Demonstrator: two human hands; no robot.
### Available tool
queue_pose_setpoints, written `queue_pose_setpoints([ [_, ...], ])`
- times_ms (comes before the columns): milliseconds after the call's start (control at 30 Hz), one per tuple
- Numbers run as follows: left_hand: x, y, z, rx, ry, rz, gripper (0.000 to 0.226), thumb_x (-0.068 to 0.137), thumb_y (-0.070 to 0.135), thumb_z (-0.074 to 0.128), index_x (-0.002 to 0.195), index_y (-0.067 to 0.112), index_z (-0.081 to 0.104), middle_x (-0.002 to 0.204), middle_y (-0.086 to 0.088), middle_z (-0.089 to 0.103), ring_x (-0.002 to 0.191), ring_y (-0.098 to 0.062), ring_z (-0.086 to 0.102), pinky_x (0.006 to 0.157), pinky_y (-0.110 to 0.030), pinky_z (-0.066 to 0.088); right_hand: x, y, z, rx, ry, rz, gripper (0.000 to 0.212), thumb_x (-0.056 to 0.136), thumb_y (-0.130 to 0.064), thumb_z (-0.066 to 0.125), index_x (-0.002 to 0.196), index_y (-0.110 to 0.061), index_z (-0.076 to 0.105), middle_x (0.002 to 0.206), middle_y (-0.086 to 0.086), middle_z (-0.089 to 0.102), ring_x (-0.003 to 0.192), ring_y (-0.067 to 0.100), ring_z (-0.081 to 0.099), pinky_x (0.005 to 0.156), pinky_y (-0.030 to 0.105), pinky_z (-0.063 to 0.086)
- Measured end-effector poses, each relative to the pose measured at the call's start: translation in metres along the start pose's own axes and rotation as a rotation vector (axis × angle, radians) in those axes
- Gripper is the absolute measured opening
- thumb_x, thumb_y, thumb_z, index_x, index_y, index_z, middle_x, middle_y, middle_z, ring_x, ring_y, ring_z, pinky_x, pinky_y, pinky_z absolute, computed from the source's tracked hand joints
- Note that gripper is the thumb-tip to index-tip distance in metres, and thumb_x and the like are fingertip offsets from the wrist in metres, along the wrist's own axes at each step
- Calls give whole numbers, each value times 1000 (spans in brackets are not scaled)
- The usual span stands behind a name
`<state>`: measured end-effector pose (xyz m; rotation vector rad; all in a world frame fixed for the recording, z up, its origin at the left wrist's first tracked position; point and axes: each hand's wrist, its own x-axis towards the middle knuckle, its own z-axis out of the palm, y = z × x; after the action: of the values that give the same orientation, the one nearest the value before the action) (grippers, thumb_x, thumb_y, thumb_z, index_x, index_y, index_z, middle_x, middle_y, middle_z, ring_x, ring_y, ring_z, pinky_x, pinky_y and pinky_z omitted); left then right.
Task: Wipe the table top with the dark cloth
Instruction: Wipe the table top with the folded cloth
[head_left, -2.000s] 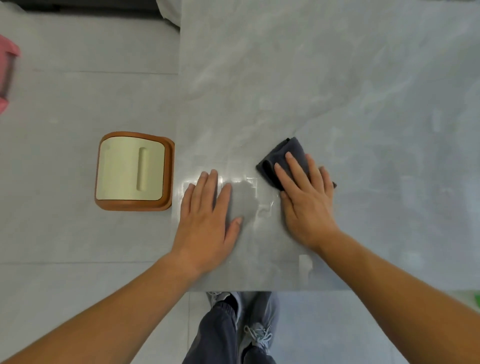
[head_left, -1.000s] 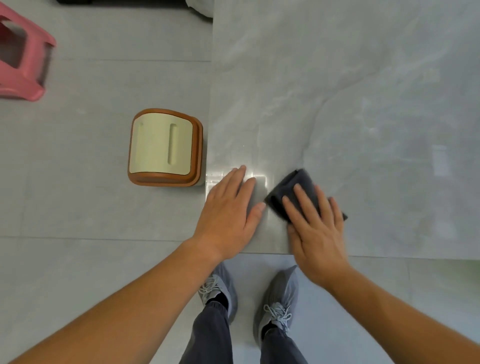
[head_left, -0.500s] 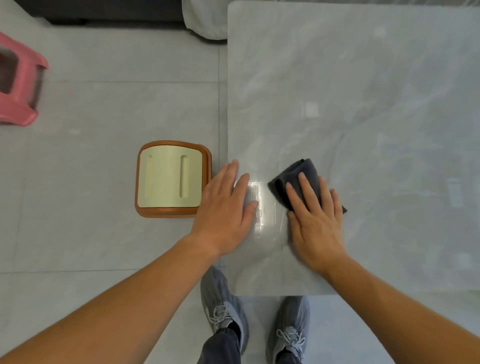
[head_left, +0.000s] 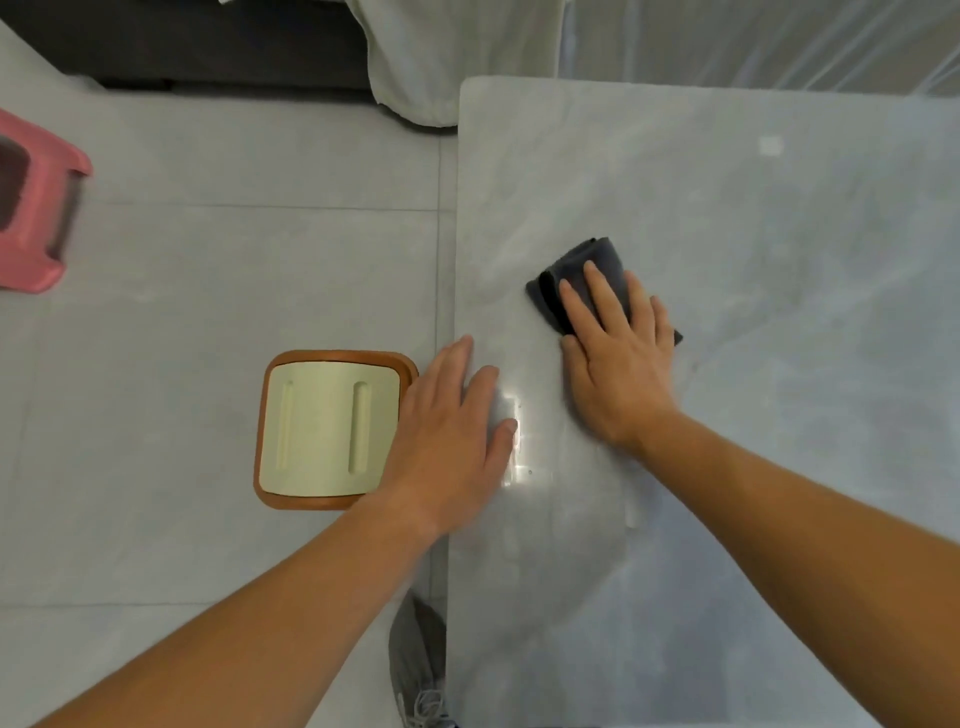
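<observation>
Right hand (head_left: 621, 358) flat, fingers straight, pressing cloth (head_left: 582, 280) near table (head_left: 779, 260) left edge; left hand (head_left: 457, 431) flat, released, overlapping that edge.

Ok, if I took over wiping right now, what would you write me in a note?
Right hand: flat, fingers straight, pressing the cloth onto the table, near its left side.
Left hand: flat on the table's left edge, holding nothing.
Done: wiping under way; how much is clean does not show.
Left: probably the far and right parts of the table.
</observation>
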<state>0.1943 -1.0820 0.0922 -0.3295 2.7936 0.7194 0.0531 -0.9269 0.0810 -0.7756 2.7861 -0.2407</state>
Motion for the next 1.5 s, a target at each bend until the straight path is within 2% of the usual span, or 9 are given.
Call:
queue_pose_setpoints([
  [167, 55, 3, -5, -41, 115, -52, 63, 101, 44, 38, 154, 14, 20, 166, -14, 1, 152, -28, 2, 121, -40, 9, 38, 36, -20, -50, -88, -193, 56, 103, -41, 29, 158, -32, 26, 168, -3, 14, 153, 34, 8, 122, 51, 7],
  [400, 85, 10, 8, -49, 197, -173, 62, 97, 49, 37, 148, 14, 26, 163, -19, 12, 145, -36, 24, 113, -52, 31, 191, 17, -35, 5, 25, -7, 56, 104, -42, 27, 159, -35, 17, 169, -3, 6, 153, 35, 0, 123, 51, -1],
  [633, 86, 4, 16, -37, 215, -163, 65, 99, 54, 36, 150, 15, 27, 165, -14, 9, 147, -34, 22, 112, -52, 30, 207, 7, -35, -123, -73, -415, 56, 102, -44, 24, 158, -36, 21, 168, -7, 13, 153, 34, 7, 122, 51, 3],
  [767, 87, 4, 14, -24, 196, -171, 68, 99, 56, 33, 151, 14, 25, 165, -15, 7, 149, -34, 20, 112, -52, 31, 244, -5, -35, -88, -36, -283, 56, 103, -43, 24, 158, -35, 17, 169, -6, 8, 153, 35, 5, 121, 52, 2],
  [867, 87, 4, 14, -15, 189, -170, 69, 99, 57, 31, 153, 14, 23, 165, -14, 6, 149, -33, 18, 113, -51, 31, 237, -27, -27, -67, 38, -242, 55, 103, -41, 26, 158, -34, 20, 168, -4, 12, 152, 36, 6, 121, 53, 4],
  [1067, 87, 4, 14, 12, 175, -167, 71, 99, 58, 28, 155, 16, 15, 166, -14, 3, 150, -32, 15, 114, -52, 32, 202, 4, -32, -181, -115, -740, 55, 101, -42, 29, 156, -33, 30, 166, -5, 20, 152, 33, 17, 120, 51, 13],
  [1267, 88, 4, 14, 17, 183, -167, 71, 97, 53, 38, 154, 14, 20, 165, -16, 6, 149, -32, 18, 114, -50, 31, 207, -10, -26, -67, 15, -367, 54, 103, -38, 31, 157, -35, 24, 167, -6, 15, 153, 34, 9, 120, 51, 5],
  [1433, 79, 9, 8, 50, 159, -146, 71, 98, 50, 38, 154, 12, 18, 165, -19, 4, 152, -32, 5, 121, -49, 18, 143, 18, -27, -113, -108, -675, 55, 102, -39, 29, 156, -33, 31, 166, -5, 21, 152, 33, 14, 121, 49, 9],
  [1500, 64, 17, 11, 80, 145, -109, 70, 99, 48, 37, 154, 9, 18, 165, -19, 3, 153, -31, -1, 122, -47, 11, 148, 34, -33, -137, -108, -684, 54, 101, -39, 31, 155, -32, 32, 166, -5, 22, 152, 32, 16, 121, 49, 12],
])
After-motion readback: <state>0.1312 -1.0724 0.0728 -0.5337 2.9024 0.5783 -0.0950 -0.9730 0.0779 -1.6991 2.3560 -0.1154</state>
